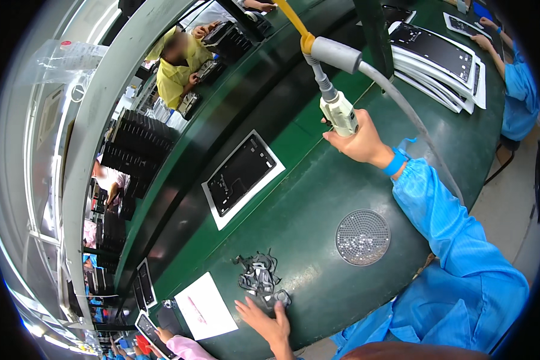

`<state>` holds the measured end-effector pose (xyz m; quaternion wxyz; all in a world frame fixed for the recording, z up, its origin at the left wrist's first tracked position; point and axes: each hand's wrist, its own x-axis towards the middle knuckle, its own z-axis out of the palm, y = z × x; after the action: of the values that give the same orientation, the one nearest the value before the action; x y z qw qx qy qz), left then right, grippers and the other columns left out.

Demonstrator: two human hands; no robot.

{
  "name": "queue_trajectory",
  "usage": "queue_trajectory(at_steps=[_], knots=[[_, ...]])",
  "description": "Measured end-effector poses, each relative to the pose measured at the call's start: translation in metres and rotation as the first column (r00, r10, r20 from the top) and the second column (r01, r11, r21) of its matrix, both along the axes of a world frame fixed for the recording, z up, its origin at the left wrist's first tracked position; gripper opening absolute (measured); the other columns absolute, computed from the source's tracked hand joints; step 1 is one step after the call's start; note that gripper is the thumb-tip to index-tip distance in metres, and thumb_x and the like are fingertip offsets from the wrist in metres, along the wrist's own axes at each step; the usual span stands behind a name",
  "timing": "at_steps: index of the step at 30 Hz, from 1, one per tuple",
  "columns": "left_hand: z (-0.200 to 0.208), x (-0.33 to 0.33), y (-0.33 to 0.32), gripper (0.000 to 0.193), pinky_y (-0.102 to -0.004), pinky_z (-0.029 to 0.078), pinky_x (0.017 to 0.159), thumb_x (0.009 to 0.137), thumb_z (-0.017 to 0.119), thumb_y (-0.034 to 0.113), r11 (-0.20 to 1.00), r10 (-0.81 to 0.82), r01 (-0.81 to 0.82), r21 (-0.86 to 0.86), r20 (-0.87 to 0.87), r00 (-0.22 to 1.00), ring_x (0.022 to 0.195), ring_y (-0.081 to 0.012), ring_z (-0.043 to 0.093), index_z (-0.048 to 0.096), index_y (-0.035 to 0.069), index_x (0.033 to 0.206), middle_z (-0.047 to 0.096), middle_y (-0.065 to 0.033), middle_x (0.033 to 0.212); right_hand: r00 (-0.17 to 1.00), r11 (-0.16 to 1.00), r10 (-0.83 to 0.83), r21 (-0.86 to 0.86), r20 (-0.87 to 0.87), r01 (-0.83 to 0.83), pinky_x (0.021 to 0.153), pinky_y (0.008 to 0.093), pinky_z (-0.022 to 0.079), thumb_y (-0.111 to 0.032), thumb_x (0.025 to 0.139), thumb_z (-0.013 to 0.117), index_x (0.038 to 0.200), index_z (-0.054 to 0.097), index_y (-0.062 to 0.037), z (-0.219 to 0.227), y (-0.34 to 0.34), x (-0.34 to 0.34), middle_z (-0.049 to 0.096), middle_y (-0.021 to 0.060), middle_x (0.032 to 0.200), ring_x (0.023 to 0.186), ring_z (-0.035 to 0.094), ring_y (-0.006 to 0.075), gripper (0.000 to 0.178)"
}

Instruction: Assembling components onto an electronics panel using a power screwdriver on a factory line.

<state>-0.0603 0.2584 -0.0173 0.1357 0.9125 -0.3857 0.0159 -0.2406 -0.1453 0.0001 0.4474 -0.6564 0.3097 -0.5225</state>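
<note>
My right hand (366,141) is wrapped around a whitish electric screwdriver (340,115), whose tip is hidden below the hand. From its top a grey cable (396,96) runs off, and a yellow strap (294,18) holds it from above. A blue band (396,161) circles my right wrist. My left hand (267,327) has its fingers spread, low over the bench beside a pile of small black and grey parts (258,273). Between my arms lies a round perforated tray (363,237) with many small shiny pieces.
A black panel (241,174) on a white sheet lies on the green bench (318,198) beyond my hands. White paper (206,306) with red marks lies left. Stacked panels (432,51) stand far right. Co-workers in yellow (174,75), pink (186,347) and blue (520,90) work around.
</note>
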Motion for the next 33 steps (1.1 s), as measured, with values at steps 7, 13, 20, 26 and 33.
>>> queue_trajectory(at_steps=[7,13,20,26,33], knots=[[-0.007,-0.002,-0.018,0.093,-0.0592,0.006,0.107,0.081,0.055,0.054,0.964,0.139,-0.115,0.239,-0.088,0.986,0.138,-0.0408,0.008,0.017,-0.006,0.141,0.014,-0.0280,0.147,1.000,1.000,0.011,0.018,0.017,-0.011,0.057,0.0296,0.043,-0.007,0.069,0.068,0.086,0.058,0.0044,0.001,0.005,0.000,0.055,0.0098,0.063,0.059,0.047,0.0115,0.024],[-0.005,0.008,-0.038,0.087,-0.0590,0.007,0.107,0.085,0.051,0.052,0.956,0.177,-0.156,0.250,-0.064,0.982,0.139,-0.0383,0.008,0.016,-0.003,0.142,0.013,-0.0246,0.149,1.000,1.000,0.002,0.013,0.005,-0.002,0.058,0.0295,0.045,-0.008,0.069,0.069,0.087,0.058,0.0049,0.002,0.003,-0.002,0.055,0.0118,0.064,0.059,0.049,0.0123,0.024],[0.011,-0.012,-0.062,0.080,-0.0574,0.009,0.107,0.082,0.065,0.035,0.953,-0.178,0.190,-0.237,0.070,0.982,0.136,-0.0461,0.011,0.024,-0.002,0.140,0.015,-0.0306,0.146,0.999,0.998,0.003,-0.058,0.042,-0.001,0.057,0.0301,0.044,-0.008,0.069,0.068,0.087,0.058,0.0045,0.000,0.001,0.000,0.054,0.0122,0.063,0.056,0.048,0.0146,0.024],[0.003,-0.025,-0.136,0.071,-0.0572,0.012,0.106,0.081,0.067,0.027,0.838,-0.465,0.464,-0.286,0.069,0.883,0.135,-0.0475,0.014,0.033,0.001,0.136,0.017,-0.0305,0.145,0.999,0.999,0.024,-0.041,0.033,-0.023,0.055,0.0299,0.043,-0.009,0.069,0.069,0.086,0.058,0.0044,0.000,0.004,0.000,0.053,0.0108,0.060,0.055,0.044,0.0131,0.024],[-0.029,-0.028,-0.217,0.060,-0.0520,0.014,0.109,0.087,0.060,0.030,0.874,-0.441,0.388,-0.292,-0.143,0.886,0.137,-0.0393,0.015,0.039,-0.003,0.132,0.016,-0.0258,0.147,0.967,0.975,0.222,-0.028,0.127,-0.220,0.062,0.0265,0.048,-0.007,0.069,0.073,0.098,0.060,-0.0007,-0.001,0.003,0.001,0.059,0.0016,0.072,0.067,0.054,0.0083,0.033]])
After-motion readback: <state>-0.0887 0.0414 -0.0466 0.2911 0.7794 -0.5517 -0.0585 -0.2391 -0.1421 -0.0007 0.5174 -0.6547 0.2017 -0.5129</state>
